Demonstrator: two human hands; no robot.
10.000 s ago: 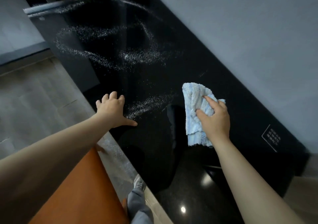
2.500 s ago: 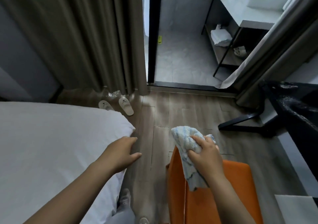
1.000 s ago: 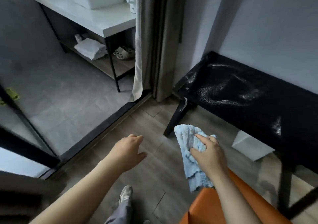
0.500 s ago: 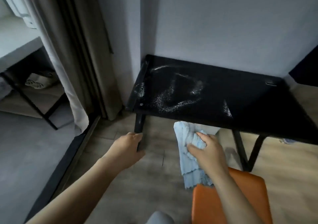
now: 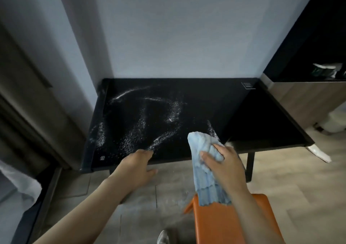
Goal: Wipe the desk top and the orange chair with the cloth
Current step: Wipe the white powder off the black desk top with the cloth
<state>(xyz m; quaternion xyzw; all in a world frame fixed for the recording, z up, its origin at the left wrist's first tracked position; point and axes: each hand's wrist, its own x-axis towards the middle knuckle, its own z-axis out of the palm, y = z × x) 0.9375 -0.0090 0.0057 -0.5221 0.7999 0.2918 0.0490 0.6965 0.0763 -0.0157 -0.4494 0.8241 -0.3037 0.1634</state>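
Swung round since half a second ago, your view now squares up to the black worktop (image 5: 243,120), and both hands have come forward to its front edge. Your right hand (image 5: 223,167) has its grip clenched round the pale blue cloth (image 5: 203,146). The bunched top of the cloth is raised over the near edge of the worktop, and its loose tail hangs down as far as the top of the orange chair (image 5: 230,225), which stands on the wooden floor (image 5: 299,187) in front.

Your left hand (image 5: 137,166) grasps nothing, its fingers loosely curled at the front edge (whether they touch it cannot be told). White streaks of powder (image 5: 139,129) arc across the left and middle of the worktop; the right side looks dark and clean.

The step in hand appears to be a return to that powder. To do it well, flatten the cloth under your palm rather than keeping it balled. Start at the far streaks by the wall (image 5: 177,28) and pull toward one corner in overlapping passes, so the grit gathers instead of spreading. Catching it at the edge would keep it off the chair below, which likely awaits its own wipe.
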